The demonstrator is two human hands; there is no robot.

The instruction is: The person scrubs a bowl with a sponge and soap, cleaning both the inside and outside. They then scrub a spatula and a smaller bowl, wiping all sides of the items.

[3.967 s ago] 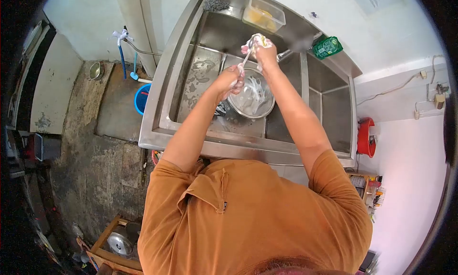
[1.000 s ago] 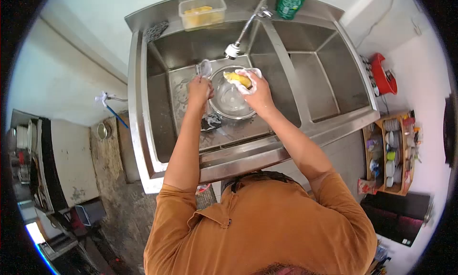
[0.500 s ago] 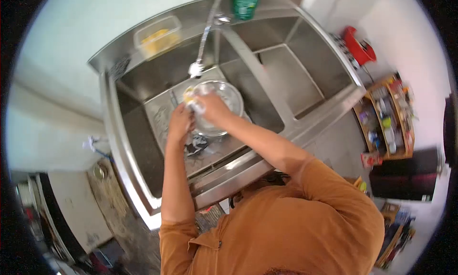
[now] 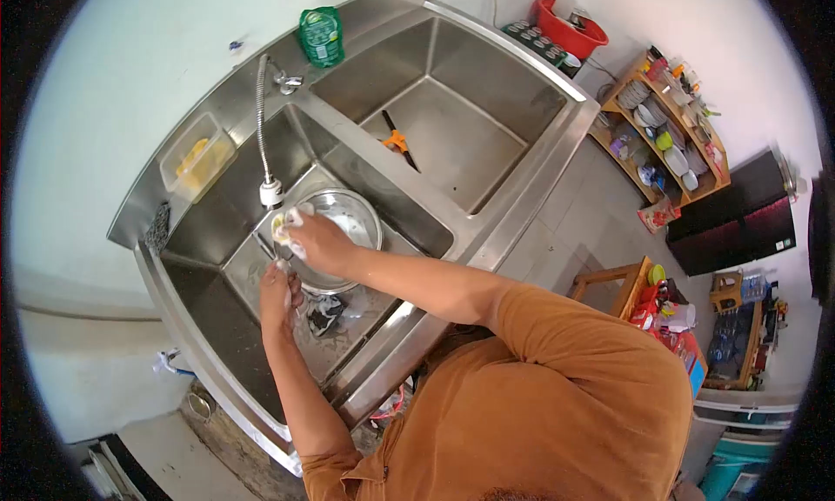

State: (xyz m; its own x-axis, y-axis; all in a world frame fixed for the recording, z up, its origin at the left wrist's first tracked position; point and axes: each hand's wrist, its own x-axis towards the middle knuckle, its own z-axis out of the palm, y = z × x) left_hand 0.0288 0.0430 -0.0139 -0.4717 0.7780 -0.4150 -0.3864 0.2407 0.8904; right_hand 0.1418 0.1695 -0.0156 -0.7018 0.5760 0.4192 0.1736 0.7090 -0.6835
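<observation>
My right hand is closed around a foamy yellow sponge, over the near left side of a round metal bowl in the left sink basin. Just below and to the left, my left hand is closed. A thin, pale thing seems to stick up from its fingers toward the sponge, too small to name. On the basin floor beside my left hand lies a dark, suds-covered item. The tap's flexible hose ends in a white nozzle just above the sponge.
A black and orange tool lies in the right sink basin. Along the back ledge are a green pouch, a plastic container with something yellow inside, and a dark mesh scrubber. A wooden dish shelf stands at right.
My view has turned, so the sink appears further left and the right basin shows more fully. My hands, close together before, are now slightly apart, the right one still gripping the sponge.
</observation>
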